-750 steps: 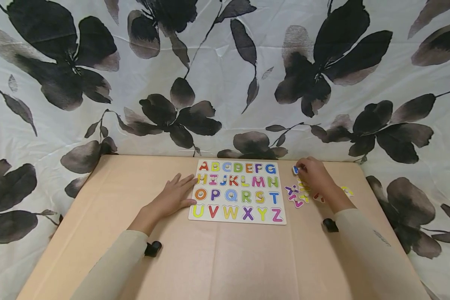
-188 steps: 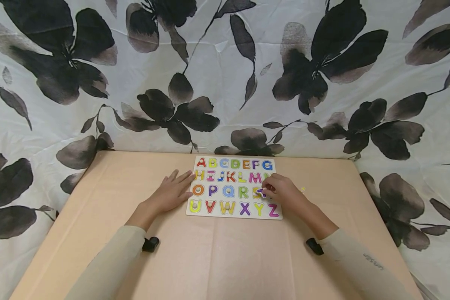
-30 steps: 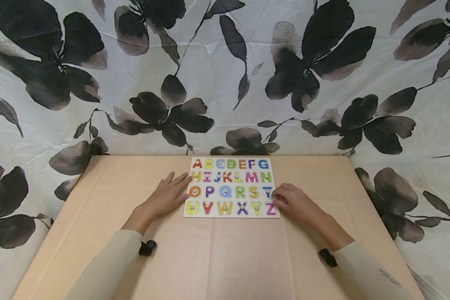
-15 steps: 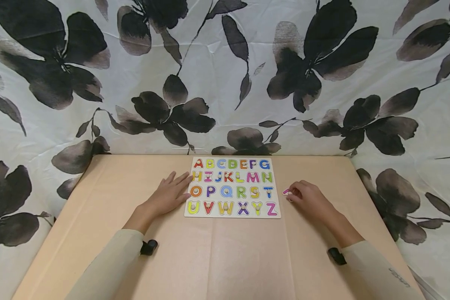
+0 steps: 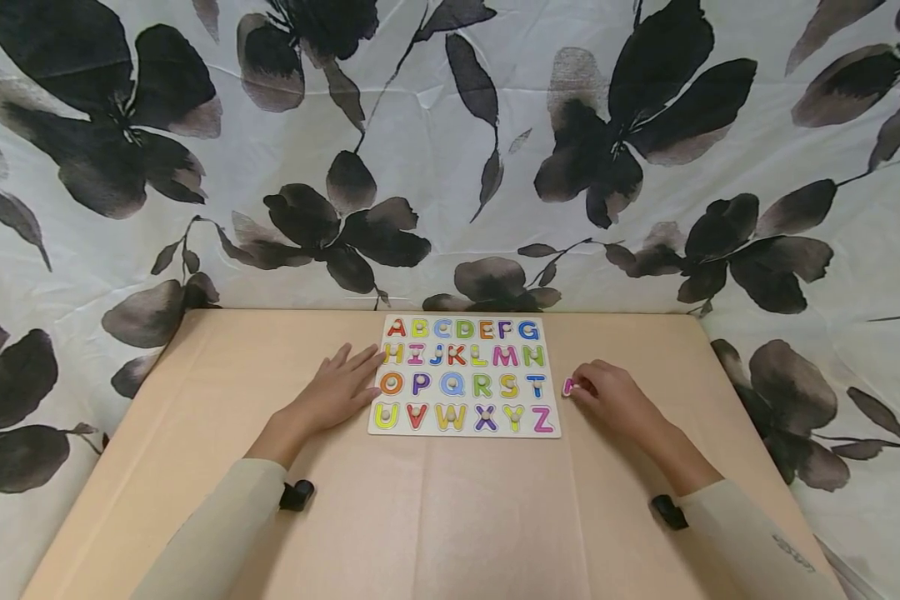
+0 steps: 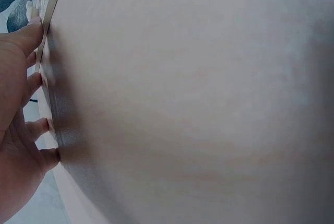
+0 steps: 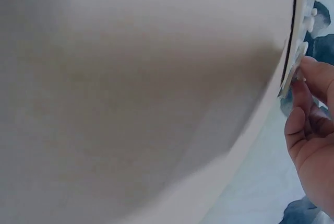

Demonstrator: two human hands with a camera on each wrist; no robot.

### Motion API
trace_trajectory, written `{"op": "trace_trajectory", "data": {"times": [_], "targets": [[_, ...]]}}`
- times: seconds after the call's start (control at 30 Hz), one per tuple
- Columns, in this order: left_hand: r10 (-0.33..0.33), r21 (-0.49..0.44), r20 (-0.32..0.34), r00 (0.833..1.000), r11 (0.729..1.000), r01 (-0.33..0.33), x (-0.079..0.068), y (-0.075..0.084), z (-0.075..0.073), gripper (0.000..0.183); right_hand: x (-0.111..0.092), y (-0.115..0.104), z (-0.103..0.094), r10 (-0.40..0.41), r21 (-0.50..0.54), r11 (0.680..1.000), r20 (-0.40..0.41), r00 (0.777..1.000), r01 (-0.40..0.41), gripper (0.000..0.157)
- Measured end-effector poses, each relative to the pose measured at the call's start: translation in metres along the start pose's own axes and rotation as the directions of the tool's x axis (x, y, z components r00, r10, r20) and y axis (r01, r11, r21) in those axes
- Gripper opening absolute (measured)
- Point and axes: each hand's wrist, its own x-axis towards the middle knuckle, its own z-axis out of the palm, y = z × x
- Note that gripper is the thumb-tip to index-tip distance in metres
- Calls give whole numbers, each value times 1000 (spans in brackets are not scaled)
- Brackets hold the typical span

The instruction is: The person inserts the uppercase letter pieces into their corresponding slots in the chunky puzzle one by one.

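An alphabet puzzle board (image 5: 465, 429) lies flat on the table, with rows of coloured letters from A to Z. Most letters carry a small knob; the pink Z (image 5: 543, 419) at the lower right shows none. At the board's left edge rests my left hand (image 5: 326, 398), fingers extended, thumb and fingertips touching the rim as the left wrist view confirms. Just right of the board, my right hand (image 5: 618, 404) pinches a pink letter puzzle piece (image 5: 567, 387) between thumb and fingers. My fingers cover much of that piece, so its full shape is hidden.
The light tan table (image 5: 480, 517) reaches back to a white cloth (image 5: 435, 117) printed with dark flowers. Black wrist cameras (image 5: 297, 496) sit at both cuffs.
Loose letters right of the board are gone and more knobbed letters sit in it. The right hand moved off the board's right edge with the pink piece, then slightly back left. Left hand stayed.
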Motion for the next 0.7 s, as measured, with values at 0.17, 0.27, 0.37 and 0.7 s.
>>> {"op": "trace_trajectory", "data": {"times": [0.17,0.27,0.37,0.7], "targets": [[3,-2,0,1000,1000,-3,0,0,-1,69,-3,-13,-1,-90,-27,996,1,996,90,13],[6,-5,-6,1000,1000,-6,-1,0,-1,69,-5,-20,-1,-157,-44,987,-4,988,157,15],[7,-10,-7,1000,1000,-7,-1,0,-1,69,-7,-25,1,-211,-46,976,-9,977,211,14],[9,-8,-12,1000,1000,-9,-2,0,-1,69,-13,-36,9,-307,-9,951,68,949,308,14]]}}
